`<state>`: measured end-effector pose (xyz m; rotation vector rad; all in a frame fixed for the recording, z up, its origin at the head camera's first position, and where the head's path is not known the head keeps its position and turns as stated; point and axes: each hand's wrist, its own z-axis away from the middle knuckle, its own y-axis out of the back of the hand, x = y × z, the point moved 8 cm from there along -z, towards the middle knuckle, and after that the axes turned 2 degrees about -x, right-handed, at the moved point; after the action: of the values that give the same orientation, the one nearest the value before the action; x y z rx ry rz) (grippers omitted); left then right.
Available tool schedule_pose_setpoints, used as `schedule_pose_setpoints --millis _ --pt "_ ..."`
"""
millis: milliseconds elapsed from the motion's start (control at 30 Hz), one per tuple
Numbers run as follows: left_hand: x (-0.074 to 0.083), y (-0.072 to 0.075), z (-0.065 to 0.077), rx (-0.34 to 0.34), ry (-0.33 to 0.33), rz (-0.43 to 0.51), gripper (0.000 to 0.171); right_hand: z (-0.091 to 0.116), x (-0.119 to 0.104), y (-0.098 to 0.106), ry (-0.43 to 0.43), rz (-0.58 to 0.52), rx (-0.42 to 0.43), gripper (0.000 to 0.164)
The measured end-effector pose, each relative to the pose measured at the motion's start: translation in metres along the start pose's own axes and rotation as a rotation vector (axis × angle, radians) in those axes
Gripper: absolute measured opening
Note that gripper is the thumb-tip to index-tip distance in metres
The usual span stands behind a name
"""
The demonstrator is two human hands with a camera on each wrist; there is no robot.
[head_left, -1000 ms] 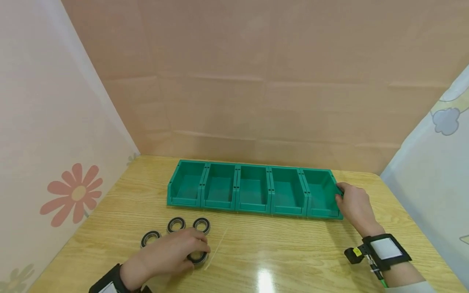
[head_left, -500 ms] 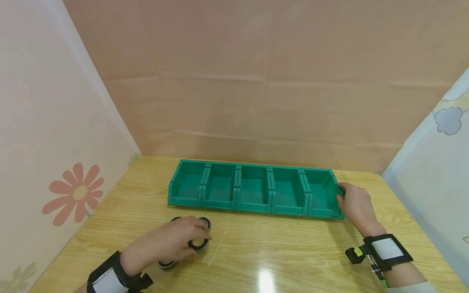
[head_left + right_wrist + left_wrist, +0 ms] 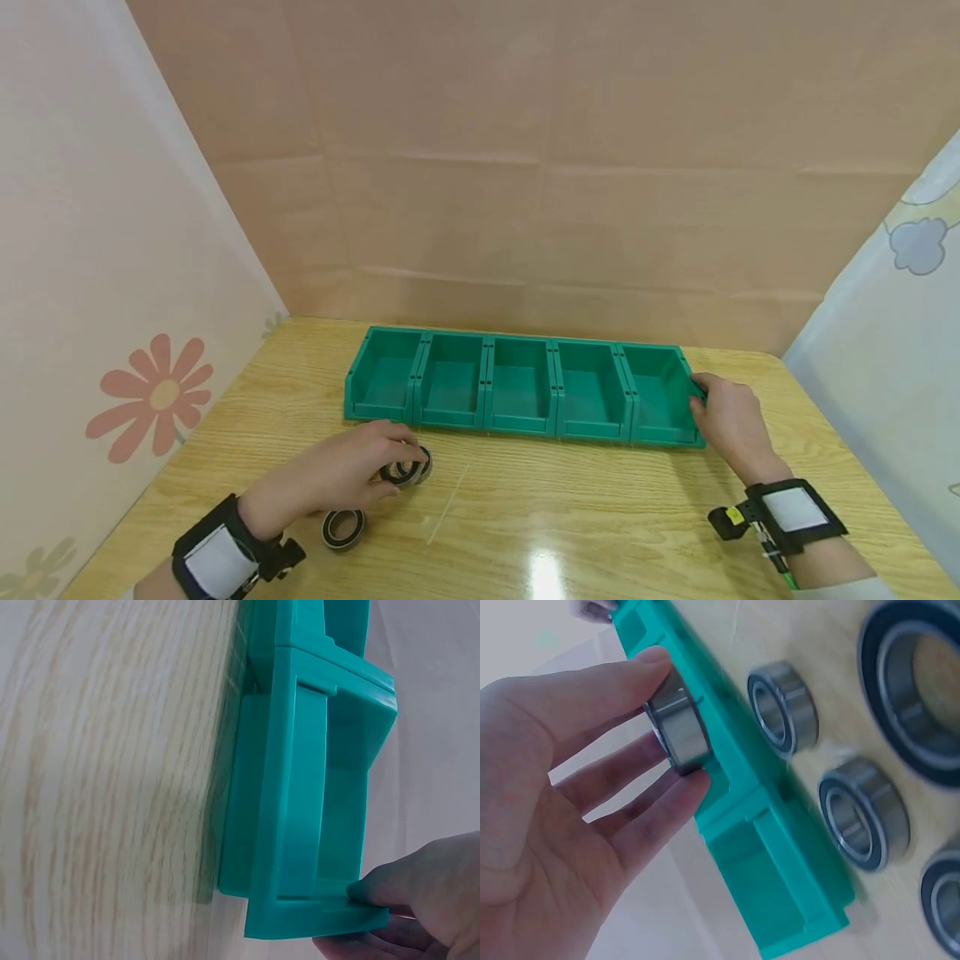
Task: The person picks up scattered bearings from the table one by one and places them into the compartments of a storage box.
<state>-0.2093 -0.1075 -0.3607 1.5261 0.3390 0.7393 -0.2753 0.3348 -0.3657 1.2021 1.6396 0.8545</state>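
Observation:
My left hand (image 3: 348, 471) pinches a ball bearing (image 3: 681, 724), a steel ring with dark seals, between thumb and fingertips. In the head view this bearing overlaps another bearing (image 3: 426, 465) on the table behind it. A further bearing (image 3: 343, 531) lies below the hand, near the wrist. Several bearings, among them one bearing (image 3: 782, 709) with a bright steel outer face, show in the left wrist view. At the far right, my right hand (image 3: 731, 421) grips the side wall of the end bin (image 3: 289, 817), thumb inside and fingers outside.
A row of joined green bins (image 3: 522, 424) stands across the back of the wooden table (image 3: 592, 517), their insides bare. Behind rises a brown paper-like backdrop (image 3: 525, 217). Flower-patterned sheeting (image 3: 161, 396) hangs at the left, and patterned white sheeting (image 3: 892, 358) at the right.
My left hand has moved away from me toward the bins, carrying the bearing with it. The bearing near the left wrist has come into view. My right hand stays at the end bin.

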Motion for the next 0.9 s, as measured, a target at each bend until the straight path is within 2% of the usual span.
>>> schedule_pose_setpoints --millis 267,567,700,900 --pt "-0.016 0.015 0.003 0.101 0.002 -0.047 0.042 0.000 0.000 0.001 0.012 -0.009 0.011 0.034" --pt "-0.029 0.025 0.000 0.219 -0.058 -0.152 0.047 0.000 0.001 0.000 0.020 -0.007 0.010 0.035" --pt "-0.036 0.028 -0.002 0.227 -0.044 -0.169 0.047 0.001 0.001 0.000 0.021 -0.007 0.007 0.035" --pt "-0.047 0.029 -0.005 0.222 -0.024 -0.144 0.047 0.001 0.001 -0.001 0.011 -0.002 -0.012 0.036"
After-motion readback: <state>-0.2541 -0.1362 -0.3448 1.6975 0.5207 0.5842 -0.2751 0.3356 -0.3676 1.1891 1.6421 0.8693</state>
